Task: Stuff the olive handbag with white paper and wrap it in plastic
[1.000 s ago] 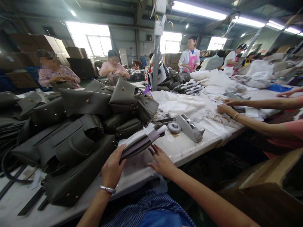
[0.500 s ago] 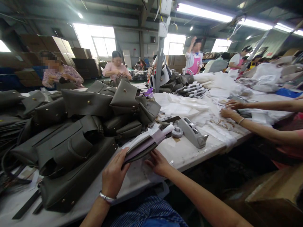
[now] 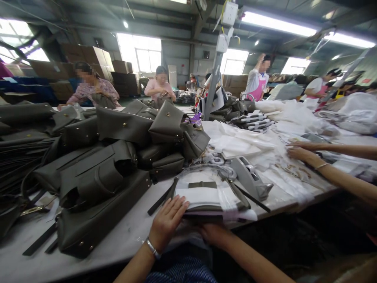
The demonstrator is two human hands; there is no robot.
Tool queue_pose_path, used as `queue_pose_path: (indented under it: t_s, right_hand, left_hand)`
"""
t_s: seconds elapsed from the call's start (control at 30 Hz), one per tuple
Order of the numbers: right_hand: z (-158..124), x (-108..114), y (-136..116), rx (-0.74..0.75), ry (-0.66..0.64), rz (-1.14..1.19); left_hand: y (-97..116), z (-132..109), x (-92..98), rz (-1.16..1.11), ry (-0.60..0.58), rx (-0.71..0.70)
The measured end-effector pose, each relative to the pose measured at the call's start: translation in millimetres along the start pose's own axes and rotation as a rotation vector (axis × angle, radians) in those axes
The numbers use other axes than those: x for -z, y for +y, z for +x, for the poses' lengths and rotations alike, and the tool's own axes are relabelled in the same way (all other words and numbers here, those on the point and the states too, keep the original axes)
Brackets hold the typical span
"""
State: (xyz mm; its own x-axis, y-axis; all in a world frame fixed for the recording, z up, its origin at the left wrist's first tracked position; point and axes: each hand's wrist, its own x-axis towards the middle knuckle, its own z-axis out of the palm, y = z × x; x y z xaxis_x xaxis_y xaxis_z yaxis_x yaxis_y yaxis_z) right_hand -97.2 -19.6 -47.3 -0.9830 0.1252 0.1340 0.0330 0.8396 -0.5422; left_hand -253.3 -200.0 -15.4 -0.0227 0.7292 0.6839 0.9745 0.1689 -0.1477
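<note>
A dark olive handbag (image 3: 206, 212) lies on its back near the table's front edge, partly covered with white padding sheet (image 3: 203, 197) and clear tape. Its dark straps stick out on both sides. My left hand (image 3: 167, 222), with a silver bangle at the wrist, rests on the bag's near left corner. Its fingers are stretched out flat over the padding. Under the near edge of the bag sits my right hand (image 3: 216, 236), its fingers hidden by it. Just behind the bag stands a grey tape dispenser (image 3: 249, 177).
A large pile of dark olive handbags (image 3: 103, 181) fills the left side. White padding sheets (image 3: 244, 139) spread across the right. A co-worker's arms (image 3: 332, 165) reach in from the right. A metal post (image 3: 213, 90) rises mid-table. Several people work beyond.
The handbag has gone from tilted up on edge to lying with its padded face up. My left hand now lies flat on top; my right hand has moved beneath the near edge. The view has shifted left.
</note>
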Motion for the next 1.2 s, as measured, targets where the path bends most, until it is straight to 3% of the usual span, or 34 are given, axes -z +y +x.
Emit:
queue_pose_path:
  t_s: [0.13, 0.23, 0.33, 0.37, 0.43, 0.5, 0.63, 0.87, 1.03, 1.2]
  right_hand:
    - [-39.3, 26.4, -12.5, 0.186, -0.1, 0.02]
    - [-30.0, 55.7, -23.0, 0.231, 0.078, 0.074]
    - [23.8, 79.5, -18.5, -0.019, 0.373, 0.107]
    - [47.6, 83.9, -12.5, -0.104, 0.384, 0.117]
    - [95.6, 86.3, 3.6, -0.306, 0.231, 0.129]
    - [136.4, 81.4, 20.5, -0.391, 0.135, 0.126]
    - [181.0, 63.2, 40.1, -0.52, -0.013, 0.203]
    - [181.1, 56.6, 39.6, -0.548, -0.067, 0.621]
    - [183.3, 64.7, 33.7, -0.506, 0.075, 0.883]
    - [200.5, 85.0, 18.2, -0.396, 0.229, 0.982]
  left_hand:
    - [5.1, -13.4, -8.5, 0.041, -0.042, 0.019]
    - [10.2, -17.0, -8.1, 0.061, -0.07, -0.018]
    - [12.5, -17.5, -7.2, 0.063, -0.087, -0.027]
    - [12.7, -17.5, -7.0, 0.064, -0.089, -0.027]
    - [13.1, -17.8, -6.8, 0.064, -0.078, -0.03]
    - [13.9, -18.4, -7.0, 0.056, -0.049, -0.021]
    - [16.9, -19.5, -8.4, 0.028, 0.01, 0.018]
    - [17.6, -19.3, -10.2, 0.035, 0.045, 0.019]
    - [18.1, -19.8, -9.1, 0.021, 0.032, 0.041]
    - [18.9, -19.7, -8.4, 0.037, -0.001, 0.036]
